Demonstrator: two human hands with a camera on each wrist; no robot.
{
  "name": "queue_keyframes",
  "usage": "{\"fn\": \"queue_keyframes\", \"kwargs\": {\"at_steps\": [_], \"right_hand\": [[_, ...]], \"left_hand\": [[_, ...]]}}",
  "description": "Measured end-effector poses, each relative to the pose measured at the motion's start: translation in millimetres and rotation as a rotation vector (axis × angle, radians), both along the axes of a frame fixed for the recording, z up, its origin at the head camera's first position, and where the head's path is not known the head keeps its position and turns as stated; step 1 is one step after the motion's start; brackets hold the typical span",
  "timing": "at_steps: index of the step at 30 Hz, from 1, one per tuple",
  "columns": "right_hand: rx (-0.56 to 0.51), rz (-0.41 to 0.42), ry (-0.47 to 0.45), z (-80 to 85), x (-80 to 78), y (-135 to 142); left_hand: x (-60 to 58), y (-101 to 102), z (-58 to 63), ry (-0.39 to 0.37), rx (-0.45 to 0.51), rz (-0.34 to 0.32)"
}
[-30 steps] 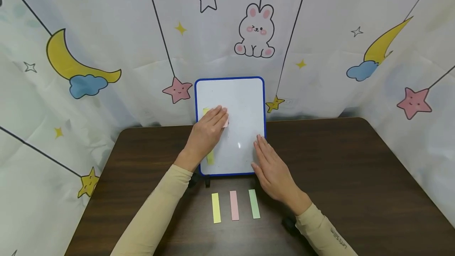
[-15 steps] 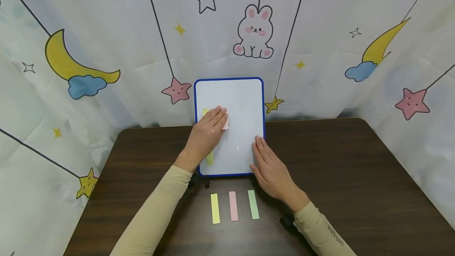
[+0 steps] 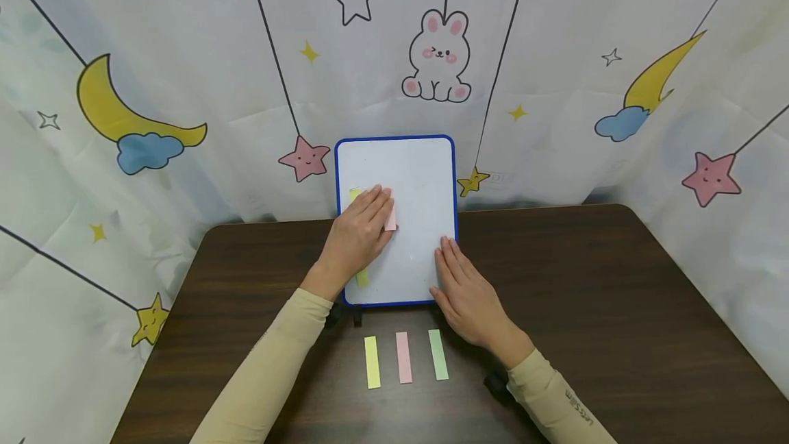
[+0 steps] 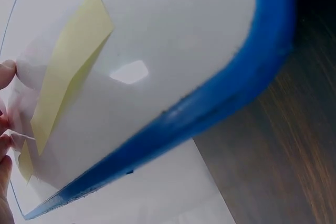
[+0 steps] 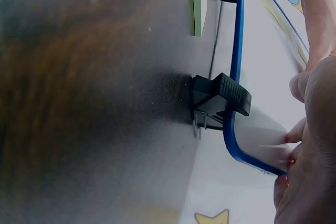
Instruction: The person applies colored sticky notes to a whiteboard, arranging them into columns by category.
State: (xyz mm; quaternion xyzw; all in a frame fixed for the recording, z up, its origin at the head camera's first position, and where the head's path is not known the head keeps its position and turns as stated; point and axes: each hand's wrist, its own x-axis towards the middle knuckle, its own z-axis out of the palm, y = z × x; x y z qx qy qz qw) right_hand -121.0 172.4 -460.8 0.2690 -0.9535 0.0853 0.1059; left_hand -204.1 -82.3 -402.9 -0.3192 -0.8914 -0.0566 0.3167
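A whiteboard (image 3: 419, 190) with a blue frame stands tilted on the table. My left hand (image 3: 357, 235) lies against its left part, fingers straight, pressing on a pink strip (image 3: 391, 218) that is partly covered. Left of the fingers, a yellow strip (image 3: 362, 277) sticks to the board, its middle hidden by the hand; in the left wrist view this yellow strip (image 4: 73, 69) bows off the surface. My right hand (image 3: 471, 293) rests with straight fingers on the board's lower right edge.
Yellow (image 3: 372, 362), pink (image 3: 403, 358) and green (image 3: 438, 355) paper strips lie on the dark wooden table (image 3: 585, 307) before the board. A black clip stand (image 5: 220, 95) grips the board's lower edge. A printed curtain (image 3: 246, 53) hangs behind.
More of the pink strip shows beside my left fingers, and the left thumb has come into sight below it. My right hand stays on the board's edge. The head view shifts slightly.
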Motion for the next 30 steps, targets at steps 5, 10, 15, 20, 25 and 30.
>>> {"fn": "queue_keyframes", "kwargs": {"at_steps": [5,10,15,20,25,30], "right_hand": [[0.0,0.003,0.005,-0.3,0.2,0],[0.007,0.003,0.006,-0.2,-0.4,-1],[0.003,0.002,-0.001,-0.5,0.1,0],[0.004,0.007,0.001,0.0,-0.2,-1],[0.006,0.0,-0.007,0.6,0.3,-1],[0.004,0.0,-0.009,0.5,0.5,-1]], "left_hand": [[0.7,0,-0.7,-0.005,-0.001,0.005],[2.6,0,-1.3,-0.012,0.011,0.002],[5.9,0,-4.5,-0.002,0.012,-0.011],[10.9,-3,-8.6,0.016,0.01,-0.023],[15.5,-4,-12.4,0.007,0.016,-0.04],[20.4,-5,-14.0,-0.017,0.009,-0.035]]}}
